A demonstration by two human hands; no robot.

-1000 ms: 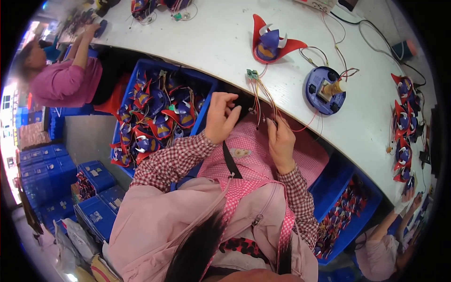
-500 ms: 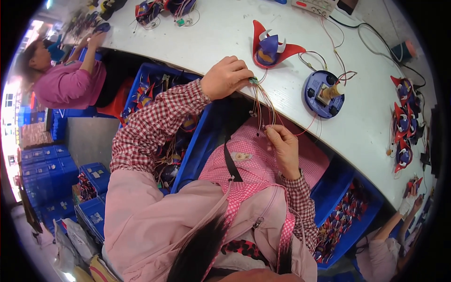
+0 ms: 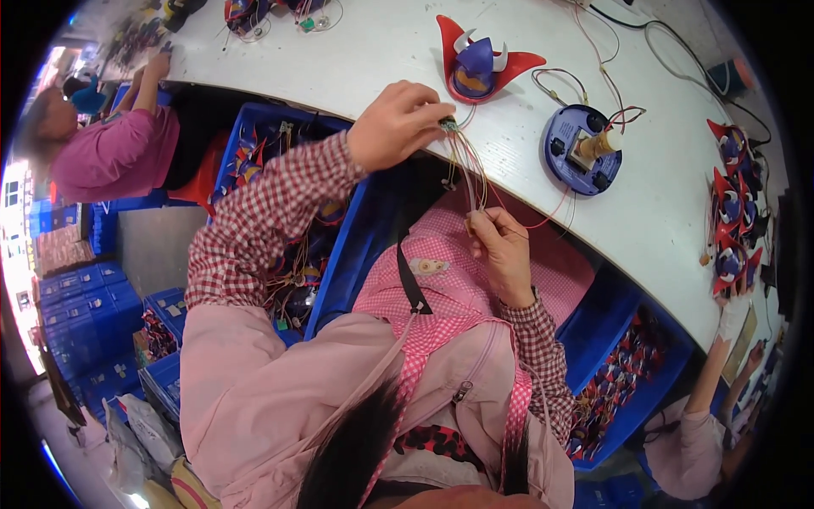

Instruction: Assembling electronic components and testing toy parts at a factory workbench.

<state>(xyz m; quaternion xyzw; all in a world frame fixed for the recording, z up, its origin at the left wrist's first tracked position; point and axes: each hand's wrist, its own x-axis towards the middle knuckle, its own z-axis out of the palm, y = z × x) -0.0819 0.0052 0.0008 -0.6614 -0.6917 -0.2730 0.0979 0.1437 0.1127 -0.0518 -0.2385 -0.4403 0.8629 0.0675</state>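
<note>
My left hand (image 3: 398, 127) is closed at the table's near edge, pinching a small green circuit board (image 3: 448, 124) between thumb and fingers. Thin coloured wires (image 3: 483, 174) hang from the board over the edge. Lower and to the right, above my lap, my right hand (image 3: 502, 254) is curled, its thumb and forefinger pinched on the wires. Just beyond the board lies a purple toy figure (image 3: 475, 69) with white horns and red wings; a wire runs from it towards the board. A round purple base (image 3: 581, 151) with a tan cylinder on it sits further right.
Blue bins (image 3: 339, 263) of toy parts stand under the table (image 3: 381, 64) on both sides of me. Finished-looking figures (image 3: 731, 212) line the right side, where a co-worker's gloved hand (image 3: 731, 318) reaches in. Another person (image 3: 114, 148) works at the left.
The whole view has shifted slightly. My right hand's fingers have curled in more around the wires; the left still grips the board. At the right, the co-worker's hand has moved up to the row of figures.
</note>
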